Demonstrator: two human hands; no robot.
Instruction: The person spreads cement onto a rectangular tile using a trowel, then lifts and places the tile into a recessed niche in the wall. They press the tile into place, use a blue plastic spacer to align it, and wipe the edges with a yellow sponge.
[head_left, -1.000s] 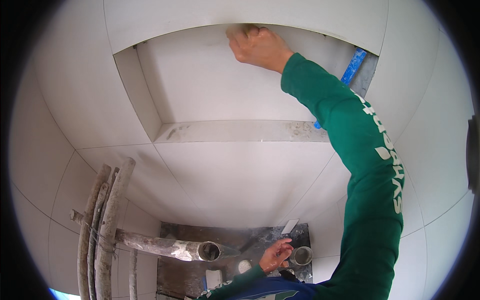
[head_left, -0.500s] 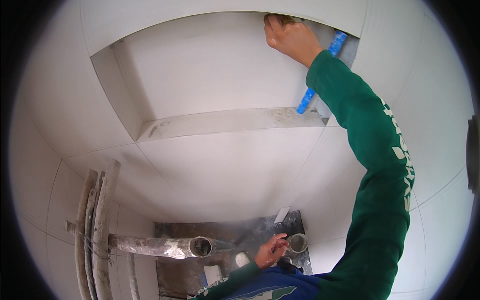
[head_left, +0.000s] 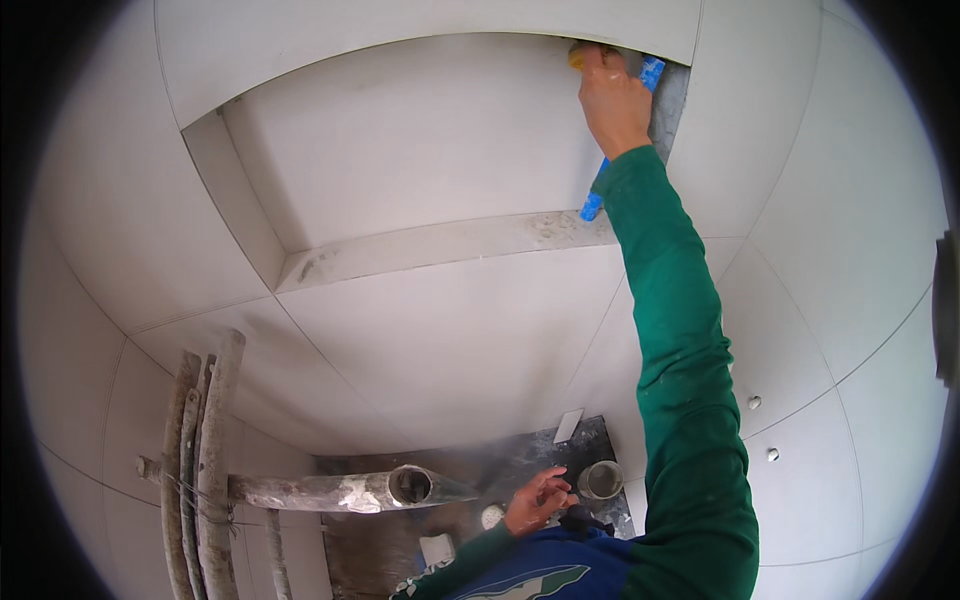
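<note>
My right hand (head_left: pixel 613 100) reaches up into the top right of a recessed wall niche (head_left: pixel 400 140). Its fingers are closed around a small yellow sponge (head_left: pixel 576 56), mostly hidden by the hand, up by the niche's upper edge. A blue tube (head_left: pixel 591 207) leans upright in the niche, behind my right hand and wrist. Down near my waist, my left hand (head_left: pixel 537 503) holds nothing, its fingers loosely bent and apart. Smudges mark the niche's bottom ledge (head_left: pixel 430 240), mostly toward the right.
Weathered poles (head_left: pixel 212 430) wired together stand at the lower left. A thick hollow pole (head_left: pixel 310 492) juts from them toward the middle. Below are a round container (head_left: pixel 600 480), a white tile offcut (head_left: pixel 568 425) and a dark, dirty floor (head_left: pixel 370 560). Large pale tiles (head_left: pixel 450 350) cover the walls.
My right hand has shifted right along the niche's top, closer to the blue tube's upper end, and the forearm is straighter. The view has moved slightly. My left hand stays low.
</note>
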